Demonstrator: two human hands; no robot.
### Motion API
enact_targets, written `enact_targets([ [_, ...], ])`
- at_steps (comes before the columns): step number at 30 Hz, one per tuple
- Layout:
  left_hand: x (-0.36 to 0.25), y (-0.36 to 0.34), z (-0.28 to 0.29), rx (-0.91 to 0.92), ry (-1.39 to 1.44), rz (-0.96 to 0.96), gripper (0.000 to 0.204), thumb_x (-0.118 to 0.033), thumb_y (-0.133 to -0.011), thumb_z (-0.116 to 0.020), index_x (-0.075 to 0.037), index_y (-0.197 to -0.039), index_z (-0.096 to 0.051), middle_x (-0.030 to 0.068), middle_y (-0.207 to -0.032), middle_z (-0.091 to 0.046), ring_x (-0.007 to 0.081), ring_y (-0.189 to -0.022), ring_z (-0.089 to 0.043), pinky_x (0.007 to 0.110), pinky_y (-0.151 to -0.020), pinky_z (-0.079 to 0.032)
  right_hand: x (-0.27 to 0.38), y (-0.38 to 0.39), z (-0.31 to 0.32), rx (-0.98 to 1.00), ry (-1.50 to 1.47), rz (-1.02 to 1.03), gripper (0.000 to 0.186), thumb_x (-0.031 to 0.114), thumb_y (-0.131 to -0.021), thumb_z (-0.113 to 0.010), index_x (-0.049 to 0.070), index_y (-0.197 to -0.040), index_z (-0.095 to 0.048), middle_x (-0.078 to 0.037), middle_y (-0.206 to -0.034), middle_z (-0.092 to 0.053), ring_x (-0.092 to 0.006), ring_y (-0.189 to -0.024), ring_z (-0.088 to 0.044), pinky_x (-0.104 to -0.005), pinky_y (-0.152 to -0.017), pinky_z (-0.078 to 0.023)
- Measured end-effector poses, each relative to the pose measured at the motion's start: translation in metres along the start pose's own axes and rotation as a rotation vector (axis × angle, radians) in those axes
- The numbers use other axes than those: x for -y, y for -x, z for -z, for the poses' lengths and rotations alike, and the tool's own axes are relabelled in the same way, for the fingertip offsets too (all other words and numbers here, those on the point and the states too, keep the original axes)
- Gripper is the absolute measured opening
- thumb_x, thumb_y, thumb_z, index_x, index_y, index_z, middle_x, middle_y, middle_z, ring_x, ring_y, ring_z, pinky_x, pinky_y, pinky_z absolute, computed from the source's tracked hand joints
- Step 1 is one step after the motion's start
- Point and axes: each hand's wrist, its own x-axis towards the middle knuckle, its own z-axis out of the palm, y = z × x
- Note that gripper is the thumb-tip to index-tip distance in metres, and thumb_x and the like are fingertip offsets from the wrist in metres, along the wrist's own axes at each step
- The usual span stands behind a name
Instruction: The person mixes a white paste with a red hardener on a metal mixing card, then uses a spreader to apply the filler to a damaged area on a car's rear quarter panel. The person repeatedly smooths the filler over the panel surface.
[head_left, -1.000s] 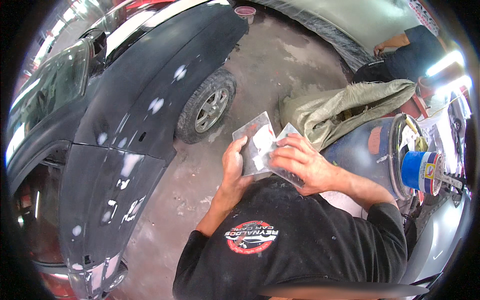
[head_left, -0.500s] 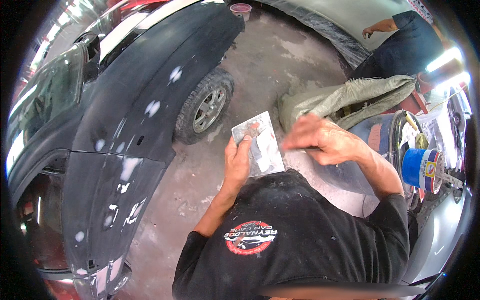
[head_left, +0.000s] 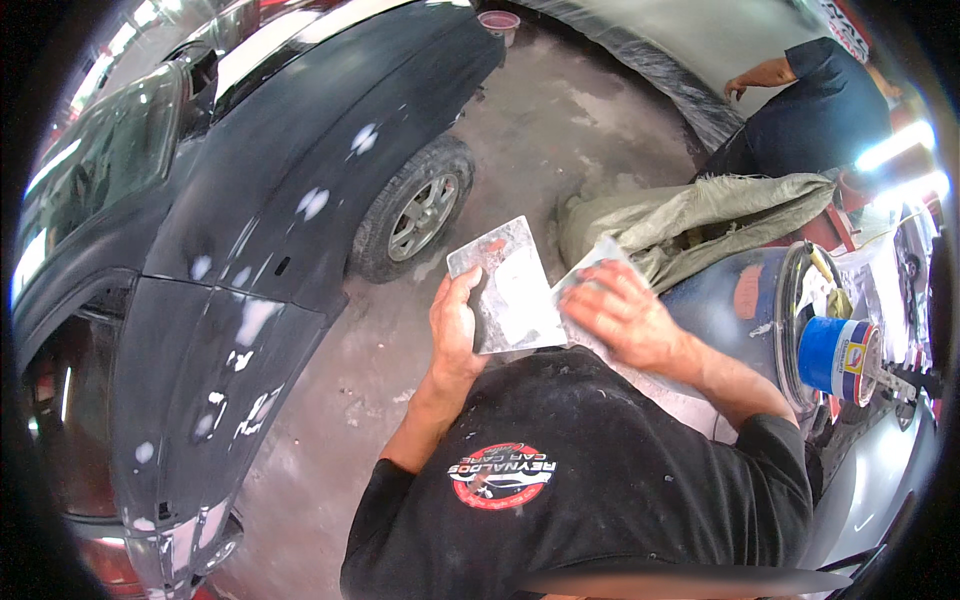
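My left hand (head_left: 452, 325) grips a flat rectangular plate (head_left: 505, 285) from its left side, thumb along the edge. The plate carries a smear of white paste and small red marks. Beside its right edge, my right hand (head_left: 625, 320) has its fingers pressed over a second thin, pale spreader (head_left: 608, 254), which is tilted and close to the plate; whether the two touch I cannot tell.
A dark, primed car body (head_left: 230, 200) with white patches and a wheel (head_left: 420, 220) is on the left. Right: a woven sack (head_left: 690, 210), blue drum (head_left: 740, 300), blue can (head_left: 830, 355), and a co-worker (head_left: 810, 110) beside a pale vehicle. A pink bucket (head_left: 498, 25) stands behind.
My right hand, blurred and raised away from the plate half a second ago, is back beside it with the spreader. The plate in my left hand has shifted slightly left.
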Motion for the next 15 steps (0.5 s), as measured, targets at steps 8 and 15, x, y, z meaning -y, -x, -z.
enact_targets([
  [8, 0.004, 0.015, -0.011, 0.277, -0.814, -0.524, 0.035, -0.018, -0.102, -0.041, 0.004, -0.124, -0.057, 0.0167, -0.113, -0.067, 0.0246, -0.097, -0.066, 0.032, -0.085, -0.051, -0.014, -0.011, -0.009, -0.202, -0.196, -0.224, 0.066, -0.002, -0.064, -0.065, 0.009, -0.129, -0.061, -0.014, -0.128, -0.06, -0.0363, -0.119, -0.056, -0.0454, -0.1, -0.045],
  [15, -0.011, 0.014, -0.017, 0.101, -0.947, -0.656, 0.034, -0.02, -0.101, -0.045, 0.008, -0.115, -0.057, 0.0224, -0.095, -0.068, 0.0282, -0.089, -0.066, 0.037, -0.08, -0.05, 0.024, -0.026, -0.037, -0.13, -0.335, -0.126, 0.064, 0.004, -0.061, -0.071, 0.011, -0.124, -0.065, -0.01, -0.127, -0.062, -0.0321, -0.119, -0.056, -0.0458, -0.098, -0.043],
])
